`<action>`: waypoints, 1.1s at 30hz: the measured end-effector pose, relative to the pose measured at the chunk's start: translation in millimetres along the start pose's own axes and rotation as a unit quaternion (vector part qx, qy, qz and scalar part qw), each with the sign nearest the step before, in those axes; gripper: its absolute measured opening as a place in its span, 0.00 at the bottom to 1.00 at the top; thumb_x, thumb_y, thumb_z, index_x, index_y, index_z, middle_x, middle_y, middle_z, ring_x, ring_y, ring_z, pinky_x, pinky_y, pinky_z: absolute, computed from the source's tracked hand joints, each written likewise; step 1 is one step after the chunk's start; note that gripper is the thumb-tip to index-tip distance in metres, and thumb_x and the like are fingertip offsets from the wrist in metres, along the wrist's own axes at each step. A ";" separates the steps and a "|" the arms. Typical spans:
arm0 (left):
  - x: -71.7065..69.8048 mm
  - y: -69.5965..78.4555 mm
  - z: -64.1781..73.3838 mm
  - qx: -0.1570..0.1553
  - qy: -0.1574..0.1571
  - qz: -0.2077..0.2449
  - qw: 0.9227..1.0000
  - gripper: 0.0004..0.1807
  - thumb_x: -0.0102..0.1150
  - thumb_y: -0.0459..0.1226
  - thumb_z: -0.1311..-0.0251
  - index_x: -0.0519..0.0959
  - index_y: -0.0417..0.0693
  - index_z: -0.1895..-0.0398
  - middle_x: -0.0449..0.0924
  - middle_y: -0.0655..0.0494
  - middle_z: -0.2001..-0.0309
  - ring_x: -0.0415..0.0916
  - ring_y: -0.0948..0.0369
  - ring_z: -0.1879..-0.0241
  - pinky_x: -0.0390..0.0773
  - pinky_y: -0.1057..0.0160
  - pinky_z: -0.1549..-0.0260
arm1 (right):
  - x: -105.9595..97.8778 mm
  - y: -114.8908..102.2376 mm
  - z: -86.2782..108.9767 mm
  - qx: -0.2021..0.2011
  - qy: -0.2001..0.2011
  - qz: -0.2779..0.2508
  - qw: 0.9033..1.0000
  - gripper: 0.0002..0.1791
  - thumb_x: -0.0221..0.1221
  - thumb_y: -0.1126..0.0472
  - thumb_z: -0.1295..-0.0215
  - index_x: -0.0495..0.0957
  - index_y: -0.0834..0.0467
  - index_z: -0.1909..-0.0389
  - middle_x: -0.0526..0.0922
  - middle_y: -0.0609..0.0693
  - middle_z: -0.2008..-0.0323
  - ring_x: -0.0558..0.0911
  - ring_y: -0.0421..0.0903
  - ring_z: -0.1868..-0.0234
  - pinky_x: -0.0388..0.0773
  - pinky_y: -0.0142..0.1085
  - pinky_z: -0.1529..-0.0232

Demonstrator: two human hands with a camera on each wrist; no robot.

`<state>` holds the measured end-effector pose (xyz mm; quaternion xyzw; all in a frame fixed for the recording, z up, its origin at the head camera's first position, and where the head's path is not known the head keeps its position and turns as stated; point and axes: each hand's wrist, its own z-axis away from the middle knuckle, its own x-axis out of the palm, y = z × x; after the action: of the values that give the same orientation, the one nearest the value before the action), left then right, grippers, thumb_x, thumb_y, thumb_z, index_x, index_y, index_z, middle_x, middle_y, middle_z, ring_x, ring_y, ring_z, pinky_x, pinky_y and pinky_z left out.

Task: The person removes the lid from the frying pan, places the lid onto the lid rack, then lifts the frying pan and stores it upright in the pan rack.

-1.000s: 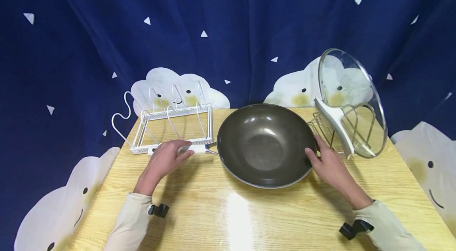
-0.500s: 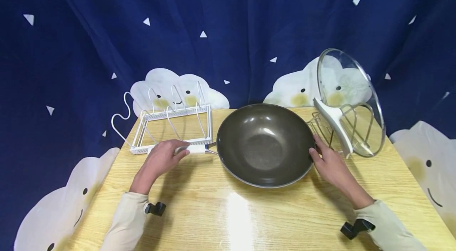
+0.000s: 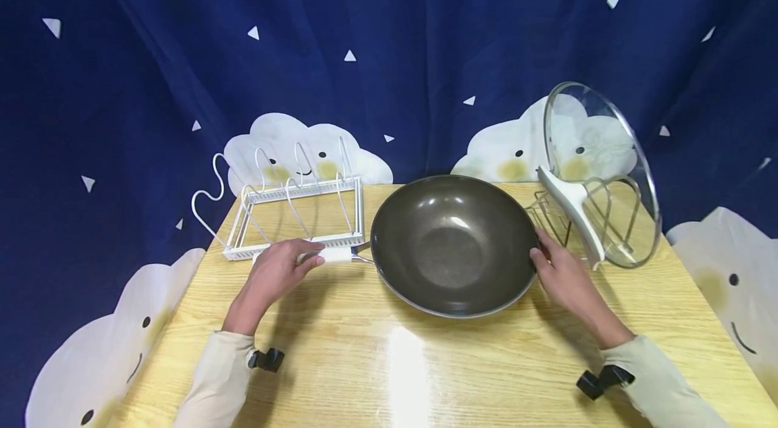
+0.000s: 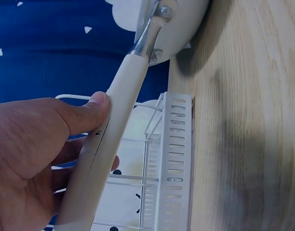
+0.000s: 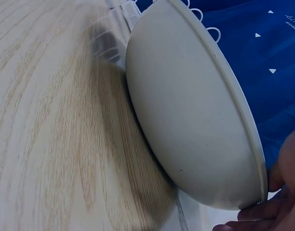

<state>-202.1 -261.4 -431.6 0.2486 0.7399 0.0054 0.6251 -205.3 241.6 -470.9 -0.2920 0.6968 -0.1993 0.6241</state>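
Observation:
A dark-lined wok (image 3: 450, 252) with a pale outside (image 5: 186, 101) sits at the middle of the table, its white handle (image 4: 106, 125) pointing left. My left hand (image 3: 278, 273) grips that handle; in the left wrist view the thumb lies along one side and the fingers wrap behind. On the opposite side my right hand (image 3: 565, 279) holds the wok's rim, thumb at the edge and fingers against the outside. Parts of the right fingers are hidden behind the rim in the head view.
A white wire rack (image 3: 298, 239) stands behind the left hand, close to the handle. Right of the wok, a glass lid (image 3: 608, 144) with a white handle leans upright in another wire stand (image 3: 608, 202). A blue curtain (image 3: 389, 23) hangs behind the table (image 3: 340, 360).
My left hand has shifted slightly left along the handle. The right thumb has drawn back from inside the wok to its edge. The wok has barely moved.

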 end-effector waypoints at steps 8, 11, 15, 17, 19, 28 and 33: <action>-0.5 3.3 4.2 -0.001 0.002 -0.001 1.000 0.16 0.68 0.44 0.35 0.88 0.50 0.48 0.88 0.52 0.49 0.85 0.49 0.50 0.82 0.45 0.55 | 1.2 1.0 -8.1 -0.003 -0.001 0.001 1.000 0.30 0.41 0.56 0.18 0.55 0.66 0.22 0.74 0.74 0.37 0.71 0.75 0.36 0.66 0.67 0.39; -0.9 6.2 6.2 -0.003 0.004 0.001 1.000 0.15 0.68 0.44 0.35 0.88 0.51 0.48 0.88 0.53 0.49 0.85 0.49 0.49 0.82 0.45 0.55 | 2.1 1.9 -12.9 -0.010 0.010 0.007 1.000 0.29 0.41 0.58 0.19 0.57 0.66 0.23 0.73 0.74 0.36 0.70 0.76 0.36 0.66 0.68 0.39; -1.3 10.7 9.9 -0.013 0.007 -0.001 1.000 0.15 0.69 0.44 0.36 0.88 0.52 0.49 0.88 0.53 0.50 0.85 0.49 0.50 0.83 0.45 0.60 | 3.6 1.8 -19.2 -0.012 0.023 0.010 1.000 0.28 0.42 0.59 0.20 0.60 0.66 0.24 0.72 0.74 0.36 0.71 0.76 0.37 0.67 0.68 0.39; -1.5 12.5 12.0 -0.022 0.008 -0.004 1.000 0.15 0.69 0.44 0.36 0.88 0.52 0.49 0.88 0.53 0.51 0.86 0.49 0.51 0.82 0.46 0.62 | 4.0 1.4 -21.9 -0.005 0.019 0.007 1.000 0.28 0.41 0.59 0.20 0.60 0.66 0.24 0.71 0.73 0.35 0.70 0.76 0.36 0.67 0.68 0.39; -1.7 14.0 14.3 -0.030 0.007 -0.003 1.000 0.15 0.69 0.44 0.37 0.88 0.52 0.49 0.88 0.52 0.52 0.86 0.49 0.52 0.82 0.46 0.63 | 4.2 0.5 -25.0 0.004 0.010 0.000 1.000 0.29 0.41 0.59 0.19 0.59 0.66 0.23 0.70 0.73 0.34 0.69 0.76 0.35 0.66 0.68 0.38; -5.4 16.6 19.4 -0.039 -0.002 0.008 0.999 0.15 0.70 0.44 0.37 0.88 0.52 0.49 0.89 0.51 0.52 0.86 0.51 0.54 0.81 0.48 0.67 | 5.0 -1.4 -36.8 0.007 0.002 -0.004 1.000 0.29 0.39 0.60 0.20 0.59 0.64 0.23 0.70 0.73 0.33 0.68 0.75 0.33 0.65 0.68 0.37; -7.3 17.5 19.9 -0.039 -0.010 0.008 0.999 0.15 0.70 0.44 0.37 0.89 0.52 0.49 0.89 0.52 0.52 0.86 0.52 0.55 0.81 0.50 0.67 | 8.8 -2.7 -42.9 0.005 0.020 0.001 1.000 0.27 0.40 0.62 0.21 0.63 0.63 0.25 0.72 0.72 0.34 0.70 0.74 0.35 0.66 0.68 0.39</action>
<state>-176.6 -254.8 -423.6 0.2299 0.7307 0.0363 0.6418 -247.6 230.1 -469.7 -0.2842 0.7087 -0.2075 0.6115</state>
